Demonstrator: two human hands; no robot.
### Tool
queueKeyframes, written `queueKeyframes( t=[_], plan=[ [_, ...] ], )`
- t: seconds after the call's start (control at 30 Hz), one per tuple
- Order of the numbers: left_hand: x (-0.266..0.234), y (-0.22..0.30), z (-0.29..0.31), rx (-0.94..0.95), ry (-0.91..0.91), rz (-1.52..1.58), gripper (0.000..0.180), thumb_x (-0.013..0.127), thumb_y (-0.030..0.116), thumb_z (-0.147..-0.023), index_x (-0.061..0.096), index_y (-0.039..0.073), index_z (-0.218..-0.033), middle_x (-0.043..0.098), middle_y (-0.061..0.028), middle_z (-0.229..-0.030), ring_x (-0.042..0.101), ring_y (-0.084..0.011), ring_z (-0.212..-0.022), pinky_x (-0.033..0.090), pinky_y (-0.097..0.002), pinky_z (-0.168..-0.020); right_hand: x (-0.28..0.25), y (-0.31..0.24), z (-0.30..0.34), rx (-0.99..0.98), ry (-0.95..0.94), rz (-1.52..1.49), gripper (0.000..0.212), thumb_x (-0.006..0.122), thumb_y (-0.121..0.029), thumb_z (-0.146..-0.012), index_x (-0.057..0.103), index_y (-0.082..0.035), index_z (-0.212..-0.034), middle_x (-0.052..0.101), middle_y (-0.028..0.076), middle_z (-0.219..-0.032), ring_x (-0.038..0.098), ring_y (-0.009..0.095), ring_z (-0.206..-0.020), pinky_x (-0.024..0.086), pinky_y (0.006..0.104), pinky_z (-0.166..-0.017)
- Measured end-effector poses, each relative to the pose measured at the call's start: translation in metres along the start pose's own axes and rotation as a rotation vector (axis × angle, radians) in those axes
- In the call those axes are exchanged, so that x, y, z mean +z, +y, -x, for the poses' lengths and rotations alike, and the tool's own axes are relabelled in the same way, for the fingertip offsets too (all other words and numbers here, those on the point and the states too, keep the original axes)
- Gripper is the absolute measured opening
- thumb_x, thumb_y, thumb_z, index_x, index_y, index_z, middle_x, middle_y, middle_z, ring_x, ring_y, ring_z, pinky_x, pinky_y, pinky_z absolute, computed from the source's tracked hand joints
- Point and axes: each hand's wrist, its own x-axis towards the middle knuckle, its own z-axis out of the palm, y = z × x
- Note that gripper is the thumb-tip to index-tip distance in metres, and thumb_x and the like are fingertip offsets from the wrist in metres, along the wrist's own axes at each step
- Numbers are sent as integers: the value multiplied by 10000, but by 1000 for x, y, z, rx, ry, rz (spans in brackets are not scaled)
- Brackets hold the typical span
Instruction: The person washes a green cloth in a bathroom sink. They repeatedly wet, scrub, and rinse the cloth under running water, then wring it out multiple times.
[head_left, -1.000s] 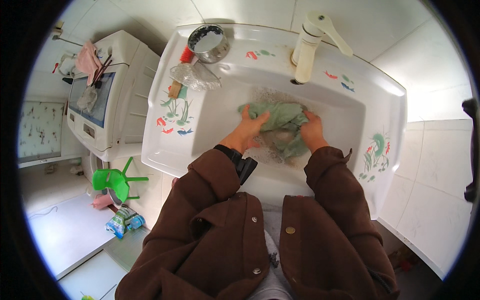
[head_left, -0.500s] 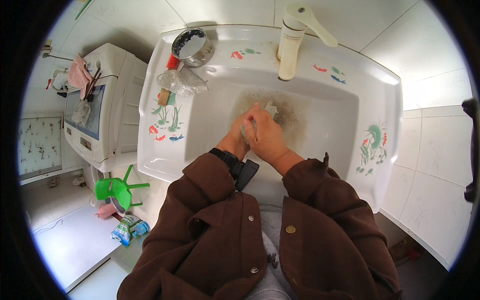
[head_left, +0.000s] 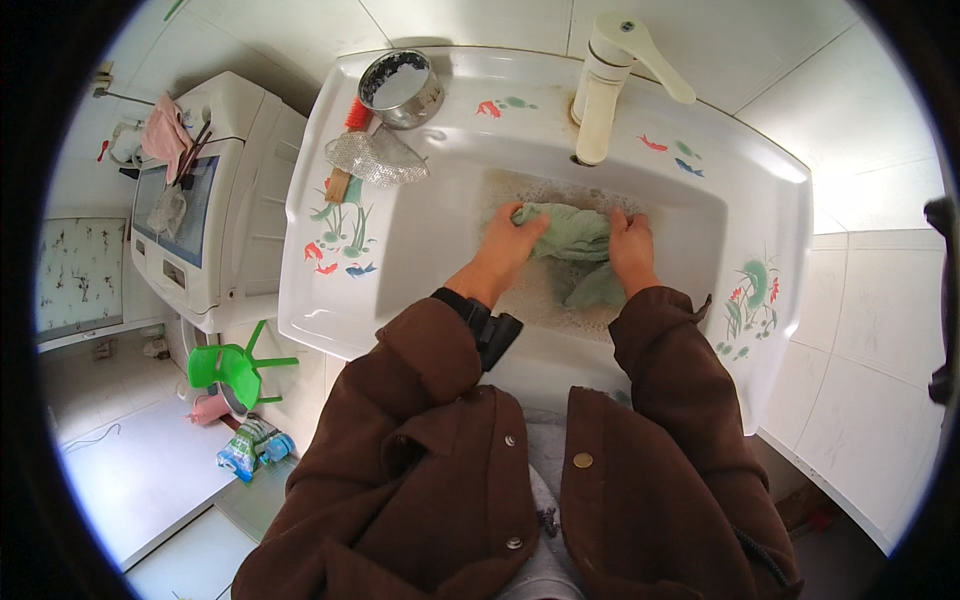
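A wet, pale green cloth stretches between my two hands, low in the white sink basin. My left hand pinches its left end, with thumb and fingers closed on the fabric. At the other end my right hand grips the cloth, its fingers closed as well. Part of the cloth hangs down into murky, brownish, sudsy water. The cream faucet stands just behind the cloth, its lever turned to the right.
On the sink's back left corner sit a metal bowl with white contents, a silvery mesh scrubber and a red-bristled brush with a wooden handle. Left of the sink stands a white washing machine, with a green chair below it.
My hands were clasped together around the bunched cloth. Now they are apart, and the cloth is spread between them, partly in the water. My right hand has moved to the right.
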Motion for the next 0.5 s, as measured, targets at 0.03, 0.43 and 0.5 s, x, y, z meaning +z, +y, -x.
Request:
queueKeyframes(
  t=[0.03, 0.43, 0.5],
  plan=[
    [-5, -8, -4, 53, 11, -223, 593, 625, 286, -819, 415, -26, -1277, 538, -173, -1122, 501, -269, -1060, 439, -371, -877, -1, 6, 3, 105, 52, -93, 386, 548, -275, -857, 519, 14, -1111, 550, 214, -1111, 544, 387, -1001, 443, 437, -861],
    [-11, -43, -43, -414, -115, 383, 410, 547, 253, -845, 520, -95, -1060, 571, -204, -998, 602, -332, -824, 497, -505, -753, 15, 14, -6, -308, -403, 101, 474, 526, -13, -757, 504, -74, -1226, 549, 219, -1109, 510, 354, -1075, 425, 387, -916],
    [-7, -41, -36, -410, -57, 491, 380, 491, 260, -881, 524, -59, -1085, 576, -195, -1007, 603, -330, -856, 493, -523, -761, 18, 8, -4, -109, 11, -131, 455, 506, -18, -739, 544, -80, -1189, 572, 204, -1056, 514, 358, -1054, 422, 383, -913]
  ],
)
